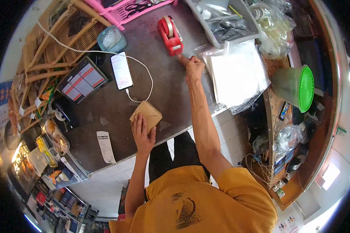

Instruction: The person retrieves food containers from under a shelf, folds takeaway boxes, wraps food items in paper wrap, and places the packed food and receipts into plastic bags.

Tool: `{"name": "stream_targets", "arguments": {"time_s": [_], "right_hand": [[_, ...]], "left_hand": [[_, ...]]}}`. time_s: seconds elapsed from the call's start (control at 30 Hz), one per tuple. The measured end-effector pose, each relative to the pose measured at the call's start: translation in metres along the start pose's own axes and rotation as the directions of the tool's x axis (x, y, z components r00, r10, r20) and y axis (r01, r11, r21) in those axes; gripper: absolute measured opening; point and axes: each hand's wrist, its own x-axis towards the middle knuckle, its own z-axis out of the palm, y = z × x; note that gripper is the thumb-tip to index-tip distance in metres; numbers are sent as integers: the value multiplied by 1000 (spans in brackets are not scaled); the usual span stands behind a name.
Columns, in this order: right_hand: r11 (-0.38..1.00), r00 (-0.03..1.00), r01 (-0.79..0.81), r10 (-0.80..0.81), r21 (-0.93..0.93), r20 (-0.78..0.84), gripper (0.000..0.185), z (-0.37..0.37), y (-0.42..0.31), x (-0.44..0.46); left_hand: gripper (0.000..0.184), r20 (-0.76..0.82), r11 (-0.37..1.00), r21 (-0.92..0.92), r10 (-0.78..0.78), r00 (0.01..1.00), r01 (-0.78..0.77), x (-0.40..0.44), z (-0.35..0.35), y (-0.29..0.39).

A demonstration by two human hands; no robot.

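My left hand (143,131) holds a small brown paper packet (151,112) down on the dark table, fingers over its top and thumb along its near side. Farther forward, my right hand (194,68) reaches to the cutter end of a red tape dispenser (174,43). Its thumb and index finger pinch there at the tape; the strip itself is too small to make out clearly. A roll of tape (168,26) sits in the dispenser. Beyond the packet lies a phone (122,71) with its screen lit and a white cable (151,79) plugged in.
Clear plastic bags (237,77) are stacked right of my right hand, below a grey bin (256,33). A printed receipt (105,146) lies at the near left. A tablet-like stand (83,80), a blue cup (120,43) and a pink basket (120,17) stand farther back.
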Motion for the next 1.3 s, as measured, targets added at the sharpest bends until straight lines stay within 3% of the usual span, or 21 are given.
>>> {"name": "stream_targets", "arguments": {"time_s": [0.07, 0.17, 0.47, 0.67, 0.77, 0.87, 1.0, 1.13, 1.2, 1.3], "right_hand": [[979, 1000, -10, 5, 201, 25, 56, 1, -7, -3], [948, 996, -80, 60, 309, 73, 54, 3, -14, -4], [982, 994, -55, 37, 183, 104, 53, 12, -25, 1], [994, 996, 67, -62, -81, 66, 46, 8, -13, 7], [988, 987, 145, -140, -58, 80, 45, 7, -7, 11], [753, 936, 334, -337, -566, 104, 39, 2, 25, 12], [963, 988, 116, -85, -245, 131, 30, -17, -3, -20], [967, 957, -41, 110, -250, 267, 40, -20, -38, -131], [985, 929, -65, 118, -157, 351, 36, -12, -26, -176], [965, 924, 54, 49, -256, 378, 31, 20, 8, -215]], "left_hand": [[57, -8, 1000, -12, 8, 1000, -8, 1, 0, 1], [57, -18, 1000, -2, 5, 1000, -5, 1, 0, 3], [57, -33, 1000, 3, 11, 999, -11, 0, 2, 2], [57, -37, 1000, -8, 16, 999, -17, 0, 3, 2], [57, -41, 1000, -11, 22, 999, -22, 0, 4, 1], [58, -29, 1000, -12, 0, 1000, 0, -5, 6, 1], [57, -42, 998, -56, -1, 999, -1, 0, 2, -3], [59, -81, 999, -32, -25, 996, 23, 0, -3, 0], [58, -86, 999, -45, -3, 996, -1, 3, -10, -3], [51, -68, 999, -43, 3, 998, -6, 2, -17, -11]]}}
